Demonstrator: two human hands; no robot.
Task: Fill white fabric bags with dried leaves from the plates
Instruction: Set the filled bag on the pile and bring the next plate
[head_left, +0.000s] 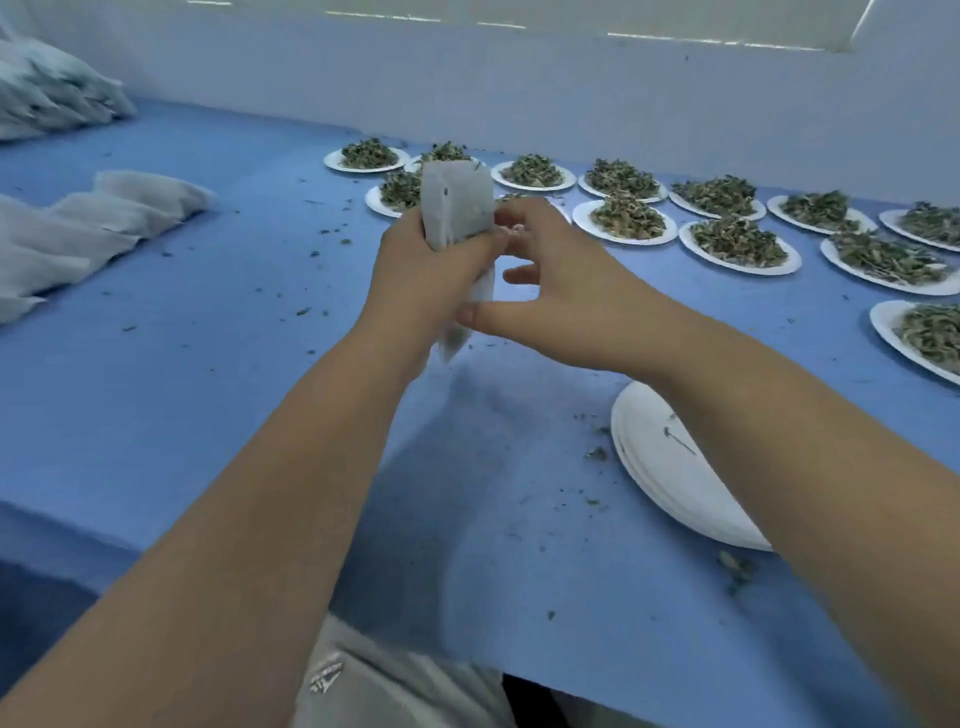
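Note:
Above the blue table, my left hand (436, 275) grips a white fabric bag (456, 205) round its middle and holds it upright. The bag's top stands above my fist and its lower end hangs out below. Dark leaves show faintly through the cloth. My right hand (561, 291) is beside the bag with its fingers spread. Its upper fingertips touch the bag near my left thumb, and its thumb touches the lower end. Several white plates heaped with dried leaves (737, 241) sit in rows at the back right.
A stack of empty white plates (670, 467) lies under my right forearm. Filled white bags (104, 223) lie in a row at the left, and more are piled in the far left corner (52, 93). Leaf crumbs are scattered over the blue table cover (234, 364). A white wall runs behind the plates.

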